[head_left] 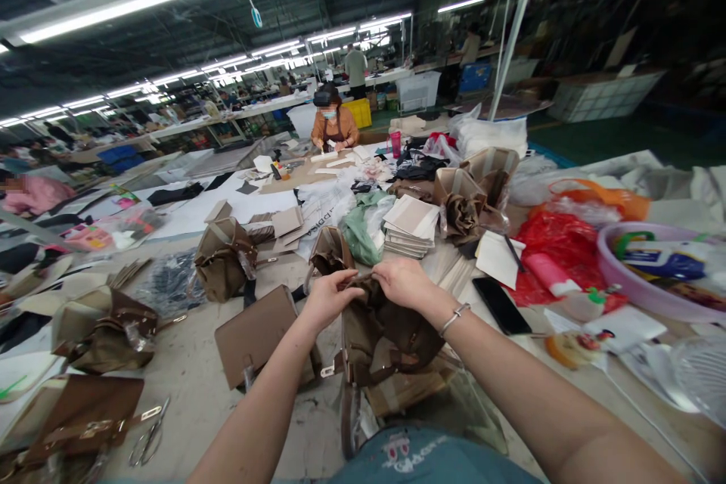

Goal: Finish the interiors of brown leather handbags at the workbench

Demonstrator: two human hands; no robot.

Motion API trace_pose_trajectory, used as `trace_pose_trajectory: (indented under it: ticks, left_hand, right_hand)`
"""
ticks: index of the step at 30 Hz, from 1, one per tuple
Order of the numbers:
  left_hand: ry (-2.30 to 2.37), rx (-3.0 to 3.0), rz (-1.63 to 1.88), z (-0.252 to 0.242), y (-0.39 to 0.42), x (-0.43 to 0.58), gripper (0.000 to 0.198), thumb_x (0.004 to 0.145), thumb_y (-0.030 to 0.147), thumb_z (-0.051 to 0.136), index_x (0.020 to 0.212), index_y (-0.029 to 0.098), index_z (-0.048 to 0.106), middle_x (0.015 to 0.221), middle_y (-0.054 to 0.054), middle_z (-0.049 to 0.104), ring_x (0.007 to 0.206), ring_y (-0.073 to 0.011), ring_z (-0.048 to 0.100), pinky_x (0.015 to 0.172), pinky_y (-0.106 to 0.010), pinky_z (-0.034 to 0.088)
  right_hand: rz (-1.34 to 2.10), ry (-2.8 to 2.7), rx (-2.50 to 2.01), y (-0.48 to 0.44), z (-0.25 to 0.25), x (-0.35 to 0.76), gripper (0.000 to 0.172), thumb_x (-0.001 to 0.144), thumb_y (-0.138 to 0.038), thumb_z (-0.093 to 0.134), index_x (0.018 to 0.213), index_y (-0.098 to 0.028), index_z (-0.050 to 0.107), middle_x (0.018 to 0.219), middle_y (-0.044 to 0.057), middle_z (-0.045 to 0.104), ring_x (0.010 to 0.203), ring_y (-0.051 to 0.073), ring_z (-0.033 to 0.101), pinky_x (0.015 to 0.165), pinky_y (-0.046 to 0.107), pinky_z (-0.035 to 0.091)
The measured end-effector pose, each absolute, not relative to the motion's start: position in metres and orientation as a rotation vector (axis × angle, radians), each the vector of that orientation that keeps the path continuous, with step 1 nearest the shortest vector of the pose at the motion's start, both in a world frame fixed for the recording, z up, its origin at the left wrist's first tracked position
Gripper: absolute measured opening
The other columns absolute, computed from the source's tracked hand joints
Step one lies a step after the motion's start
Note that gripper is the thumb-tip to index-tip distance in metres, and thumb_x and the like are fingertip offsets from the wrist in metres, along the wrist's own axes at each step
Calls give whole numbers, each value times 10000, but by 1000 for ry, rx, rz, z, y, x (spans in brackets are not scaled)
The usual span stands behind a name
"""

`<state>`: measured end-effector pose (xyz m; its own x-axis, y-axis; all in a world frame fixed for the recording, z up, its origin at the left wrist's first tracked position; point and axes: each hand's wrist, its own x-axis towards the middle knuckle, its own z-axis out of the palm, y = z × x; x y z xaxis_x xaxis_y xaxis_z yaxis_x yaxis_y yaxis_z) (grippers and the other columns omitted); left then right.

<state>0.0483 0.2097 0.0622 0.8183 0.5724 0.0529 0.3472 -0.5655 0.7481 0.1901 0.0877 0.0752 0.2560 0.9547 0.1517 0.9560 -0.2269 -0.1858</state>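
A brown handbag (363, 333) stands at the table's near edge, in front of my body. Its soft upper edge is pinched by my left hand (333, 296), fingers closed with the thumb extended along it. Just to the right, my right hand (404, 284) is closed on the same edge, and a bracelet (454, 319) circles that wrist. Straps with metal ends hang from the bag's lower side. Left of it lies a flat brown bag flap (258, 334). Behind my hands rises another brown bag (330, 243). The bag's inside is mostly hidden.
More part-made bags (224, 261) stand to the left, with scissors (150, 432) nearby. Stacked panels (411, 227), a phone (501, 305) and a lilac basin (609, 261) lie right. Across the table a co-worker (343, 121) sits handling pale strips.
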Motion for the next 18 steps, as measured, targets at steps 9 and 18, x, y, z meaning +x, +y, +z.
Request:
trace_pose_trajectory:
  ticks: [9,18]
  left_hand:
    - [806,2453,464,62,204,49,142,758,193,583,824,204,708,806,-16,719,757,-163,645,714,-262,470]
    - [714,2355,391,66,209,44,199,749,230,594,922,204,689,909,-13,714,818,-160,641,760,-249,469]
  right_hand:
    - [-69,-1821,-2247,87,71,188,270,876,-292,398,776,-217,637,809,45,683,757,189,610,616,268,384]
    - [1,-1826,-2296,86,79,184,294,887,-290,369,823,-205,643,849,64,685,782,194,612,651,269,398]
